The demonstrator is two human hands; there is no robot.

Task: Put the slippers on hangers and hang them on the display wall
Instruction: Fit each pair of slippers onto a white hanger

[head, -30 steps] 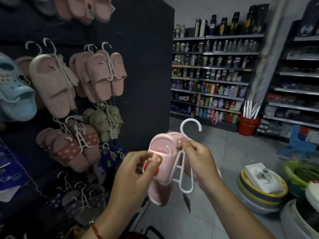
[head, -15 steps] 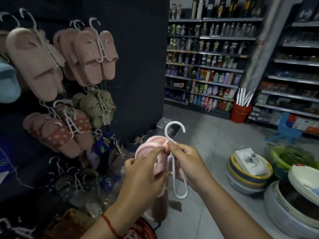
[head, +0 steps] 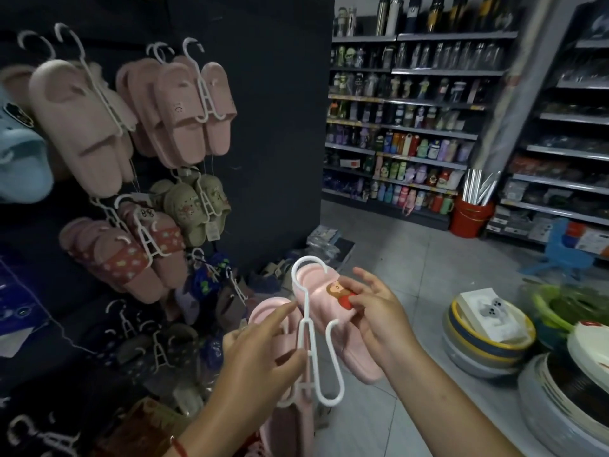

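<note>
The scene is dim overall. The dark display wall [head: 270,127] swallows most light, and the goods low against it sink into near-black shadow. To the right of that wall, the floor [head: 412,258] and the bottle shelves [head: 412,143] are brighter, lit softly and evenly from above, with no hard shadows or glare. Farther right of the wall, near the frame edge, the stacked basins [head: 560,374] smear with motion blur. Wide-angle distortion bends the shelving uprights. Fine detail is soft and noisy.

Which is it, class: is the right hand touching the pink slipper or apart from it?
Touching. The head view shows the right hand gripping the pink slipper, thumb on its cartoon charm.
</note>
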